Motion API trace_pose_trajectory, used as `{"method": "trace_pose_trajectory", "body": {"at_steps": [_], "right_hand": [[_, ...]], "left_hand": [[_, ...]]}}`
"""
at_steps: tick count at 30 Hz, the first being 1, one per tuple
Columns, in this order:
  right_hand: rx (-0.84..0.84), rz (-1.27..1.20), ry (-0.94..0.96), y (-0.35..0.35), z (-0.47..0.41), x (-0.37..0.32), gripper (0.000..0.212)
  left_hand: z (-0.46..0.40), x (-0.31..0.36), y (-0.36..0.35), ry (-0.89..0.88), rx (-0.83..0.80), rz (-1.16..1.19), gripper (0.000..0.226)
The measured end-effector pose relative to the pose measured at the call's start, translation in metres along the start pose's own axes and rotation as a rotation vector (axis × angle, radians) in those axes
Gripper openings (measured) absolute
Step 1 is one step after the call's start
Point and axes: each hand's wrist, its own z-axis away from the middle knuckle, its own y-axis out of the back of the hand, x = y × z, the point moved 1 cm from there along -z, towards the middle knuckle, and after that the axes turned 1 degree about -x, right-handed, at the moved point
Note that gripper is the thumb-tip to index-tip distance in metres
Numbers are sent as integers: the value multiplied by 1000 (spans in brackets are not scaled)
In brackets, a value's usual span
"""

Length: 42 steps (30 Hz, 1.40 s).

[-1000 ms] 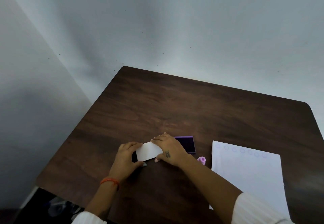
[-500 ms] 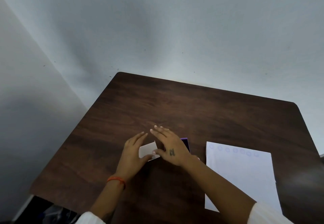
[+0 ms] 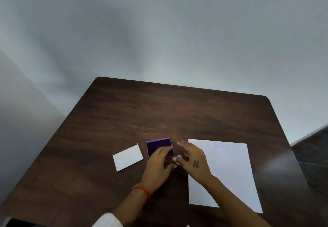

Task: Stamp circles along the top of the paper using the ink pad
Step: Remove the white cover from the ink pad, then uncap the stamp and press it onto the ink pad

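The purple ink pad (image 3: 157,145) lies uncovered on the dark wooden table (image 3: 159,109). Its white lid (image 3: 127,157) lies flat to the left of it. My left hand (image 3: 158,167) rests its fingers on the pad's near right corner, thumb held apart. My right hand (image 3: 193,161) hovers blurred between the pad and the white paper (image 3: 227,175), fingers spread and holding nothing. Faint blue circles run along the paper's top edge. A small pink spot shows between my thumbs; I cannot tell whether it is the stamp.
Grey walls (image 3: 159,31) stand close behind and to the left of the table. A dark floor (image 3: 314,157) shows past the table's right edge. An orange band sits on my left wrist.
The white lid has come off the pad and now lies to the left. My left hand moved right onto the pad. My right hand moved right toward the paper.
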Motion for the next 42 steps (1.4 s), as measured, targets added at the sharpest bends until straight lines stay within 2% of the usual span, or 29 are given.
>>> {"method": "trace_pose_trajectory", "body": {"at_steps": [2,6,10,17,21,26,33,42], "right_hand": [[-6,-27,-17,-5,10,5,36],[-14,-57,-72,-11,13,4,46],[-24,23,-104,-15,10,12,21],[-21,-8,-92,-14,9,11,15],[-9,-118,-95,-7,12,10,6],[96,-268,-203,-3,15,3,13],[100,-359,-274,4,17,-1,17],[-73,-495,-302,20,14,-4,22]], "left_hand": [[1,0,-10,29,-30,10,51],[-1,3,-23,58,-47,1,40],[-4,3,-28,107,-21,-30,32],[-4,4,-28,118,1,-13,28],[-2,6,-24,107,25,42,28],[0,10,-17,125,82,124,30],[2,17,-9,43,109,114,23],[1,22,1,-25,112,68,20]]}}
